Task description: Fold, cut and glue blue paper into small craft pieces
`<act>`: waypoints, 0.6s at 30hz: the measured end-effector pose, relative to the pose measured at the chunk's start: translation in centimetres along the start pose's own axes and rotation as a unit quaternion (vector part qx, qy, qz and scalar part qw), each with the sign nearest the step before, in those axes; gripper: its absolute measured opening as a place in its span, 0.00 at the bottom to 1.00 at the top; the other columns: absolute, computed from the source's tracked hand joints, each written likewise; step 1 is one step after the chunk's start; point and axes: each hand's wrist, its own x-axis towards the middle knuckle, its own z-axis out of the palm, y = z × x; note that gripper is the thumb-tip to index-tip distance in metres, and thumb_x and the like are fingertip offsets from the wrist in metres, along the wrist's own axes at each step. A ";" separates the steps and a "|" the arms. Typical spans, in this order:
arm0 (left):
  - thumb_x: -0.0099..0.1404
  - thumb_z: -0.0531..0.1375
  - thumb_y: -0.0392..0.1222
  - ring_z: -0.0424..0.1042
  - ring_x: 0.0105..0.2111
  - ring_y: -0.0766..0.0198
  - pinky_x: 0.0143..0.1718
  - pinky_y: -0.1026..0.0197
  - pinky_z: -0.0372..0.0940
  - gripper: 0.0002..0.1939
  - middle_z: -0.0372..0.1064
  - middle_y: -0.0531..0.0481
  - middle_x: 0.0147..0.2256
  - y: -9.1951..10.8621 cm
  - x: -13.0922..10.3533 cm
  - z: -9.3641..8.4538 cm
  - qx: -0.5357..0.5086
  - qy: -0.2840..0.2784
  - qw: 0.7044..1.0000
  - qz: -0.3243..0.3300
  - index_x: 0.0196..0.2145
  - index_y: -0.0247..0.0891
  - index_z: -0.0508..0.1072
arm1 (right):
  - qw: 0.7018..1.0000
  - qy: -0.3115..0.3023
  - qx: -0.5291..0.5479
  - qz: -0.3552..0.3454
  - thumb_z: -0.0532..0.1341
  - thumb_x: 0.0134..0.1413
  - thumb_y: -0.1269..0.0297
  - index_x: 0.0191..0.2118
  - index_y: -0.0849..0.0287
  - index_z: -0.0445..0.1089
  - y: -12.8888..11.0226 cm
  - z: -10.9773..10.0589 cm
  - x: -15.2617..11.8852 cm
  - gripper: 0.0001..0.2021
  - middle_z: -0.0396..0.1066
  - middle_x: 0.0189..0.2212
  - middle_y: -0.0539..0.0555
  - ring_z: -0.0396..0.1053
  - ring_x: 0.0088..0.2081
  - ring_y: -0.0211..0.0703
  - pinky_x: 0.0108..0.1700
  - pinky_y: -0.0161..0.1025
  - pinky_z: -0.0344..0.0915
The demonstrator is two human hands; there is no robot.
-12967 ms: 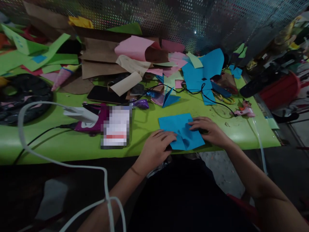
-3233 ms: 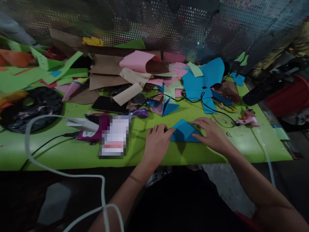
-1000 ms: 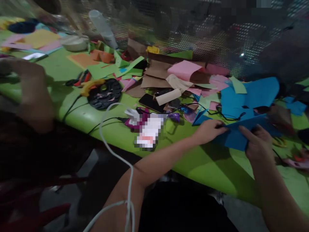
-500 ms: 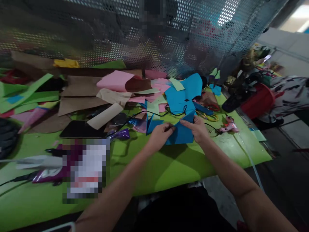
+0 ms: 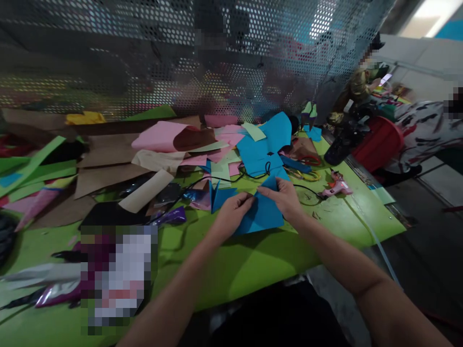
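A piece of blue paper [image 5: 262, 217] is held between my hands, just above the near part of the green table [image 5: 260, 270]. My left hand [image 5: 233, 212] pinches its upper left edge between thumb and fingers. On the upper right, my right hand [image 5: 285, 200] grips the same paper, its thumb lying across the front. Both sets of fingertips almost meet at the top edge. Left of the paper stands a folded blue paper piece [image 5: 219, 196], partly behind my left hand. A black cord passes behind my hands to a pink glue gun [image 5: 337, 185] on the right.
Pink paper [image 5: 159, 137], brown paper [image 5: 108, 149] and bright blue paper [image 5: 267, 137] cover the table's back. Yellow-handled scissors [image 5: 307, 175] lie beyond my right hand. A dark phone-like slab [image 5: 101, 214] is at left. A red bucket [image 5: 379, 144] stands off the table's right side.
The whole view has shifted, with the table's contents now further left and lower. Both hands keep their hold on the blue paper, whose angle has changed slightly.
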 end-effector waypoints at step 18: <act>0.62 0.58 0.53 0.63 0.29 0.63 0.32 0.62 0.57 0.15 0.65 0.53 0.25 0.3 0.1 0.0 -0.017 -0.009 1.000 -0.007 0.27 0.38 0.70 | 0.992 0.071 -0.039 -0.095 0.68 0.48 0.47 0.31 0.54 0.73 -1.5 -1.4 0.8 0.15 0.64 0.26 0.49 0.56 0.29 0.39 0.31 0.38 0.55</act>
